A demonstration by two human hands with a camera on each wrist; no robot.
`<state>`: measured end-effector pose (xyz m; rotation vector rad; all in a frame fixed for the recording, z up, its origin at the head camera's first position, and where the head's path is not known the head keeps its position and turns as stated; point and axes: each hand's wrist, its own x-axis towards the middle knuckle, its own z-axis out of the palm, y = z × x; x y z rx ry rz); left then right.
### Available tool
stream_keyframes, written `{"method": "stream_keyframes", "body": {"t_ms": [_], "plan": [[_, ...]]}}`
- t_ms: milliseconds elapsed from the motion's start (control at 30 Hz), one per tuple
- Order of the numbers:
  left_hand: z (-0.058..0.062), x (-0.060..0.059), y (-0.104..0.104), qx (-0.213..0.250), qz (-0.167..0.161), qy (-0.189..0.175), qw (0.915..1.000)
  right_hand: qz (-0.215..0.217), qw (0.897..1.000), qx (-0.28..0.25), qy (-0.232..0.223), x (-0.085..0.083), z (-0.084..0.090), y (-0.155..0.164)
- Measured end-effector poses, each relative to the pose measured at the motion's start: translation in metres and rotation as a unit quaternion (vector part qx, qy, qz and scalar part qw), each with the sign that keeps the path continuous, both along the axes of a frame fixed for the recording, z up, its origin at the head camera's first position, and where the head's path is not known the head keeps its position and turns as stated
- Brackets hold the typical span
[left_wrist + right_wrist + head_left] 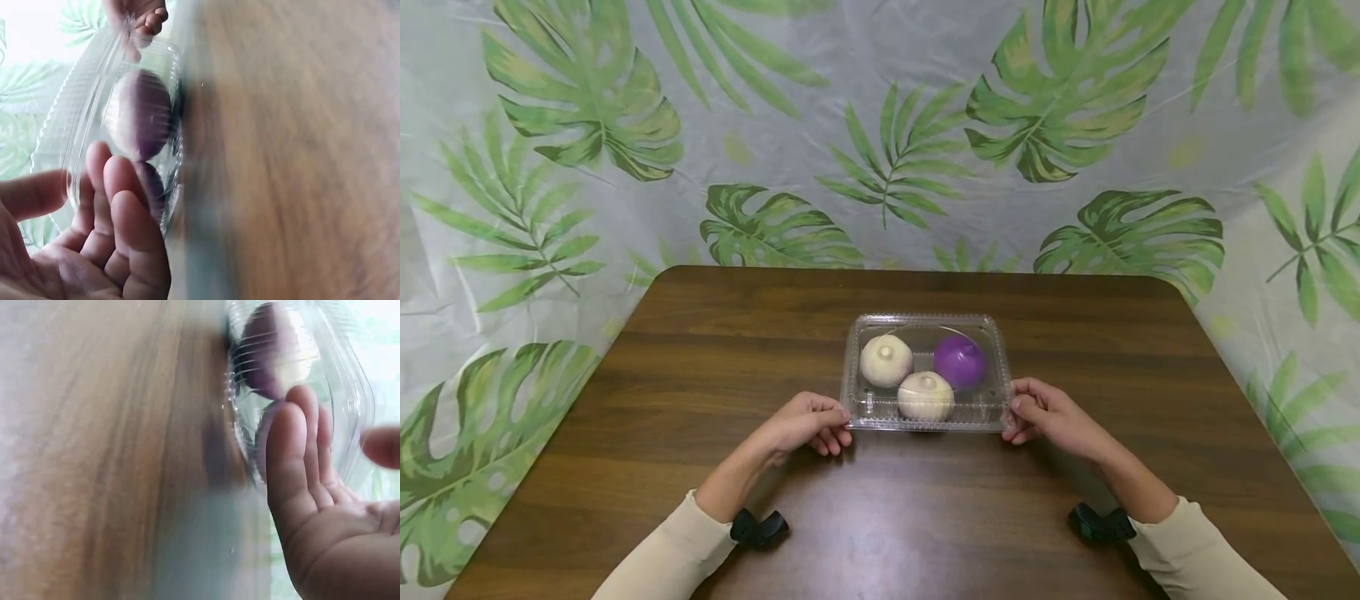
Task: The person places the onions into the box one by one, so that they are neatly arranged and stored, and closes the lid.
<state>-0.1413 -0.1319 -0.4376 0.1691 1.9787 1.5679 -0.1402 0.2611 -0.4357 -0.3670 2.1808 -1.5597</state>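
Observation:
A clear plastic clamshell box [880, 412] sits at the middle of the table with its lid down. Inside are two whitish round, turnip-like pieces [887, 361] with a small nub on top, and one purple round piece [958, 362]. From the side, in the left wrist view, a piece [145, 115] appears pale above and purple below. My left hand [808, 423] pinches the rim at the box's near left corner, thumb on top and fingers beneath. At the near right corner my right hand [1048, 415] grips the rim the same way.
The brown wood-grain table [737, 333] has rounded far corners. Behind it and along both sides hangs a pale curtain [917, 50] printed with green leaves. Dark wrist devices [760, 530] sit at the cuffs of both cream sleeves [670, 550].

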Motion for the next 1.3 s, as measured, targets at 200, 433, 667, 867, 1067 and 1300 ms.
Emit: {"method": "stream_keyframes", "body": {"t_ms": [200,433,667,867,1067,1300], "plan": [[-0.004,0.004,0.005,0.018,0.059,-0.003,0.9981,0.042,0.999,-0.017,-0.016,0.003,-0.001,0.005],[-0.009,0.008,0.012,0.033,0.100,-0.009,0.9944,0.041,0.998,0.017,-0.039,0.003,0.001,0.000],[-0.012,0.008,0.012,0.053,0.079,0.001,0.9955,0.016,0.998,0.019,-0.056,-0.001,0.002,-0.002],[-0.012,0.008,0.017,0.041,0.103,0.025,0.9936,-0.003,0.999,-0.005,-0.042,-0.002,0.003,-0.003],[-0.013,0.005,0.023,0.032,0.148,0.028,0.9880,-0.036,0.999,-0.011,-0.036,-0.001,0.004,-0.012],[-0.013,-0.002,0.026,0.047,0.175,0.019,0.9834,-0.084,0.994,-0.023,-0.067,-0.002,0.006,-0.019]]}}
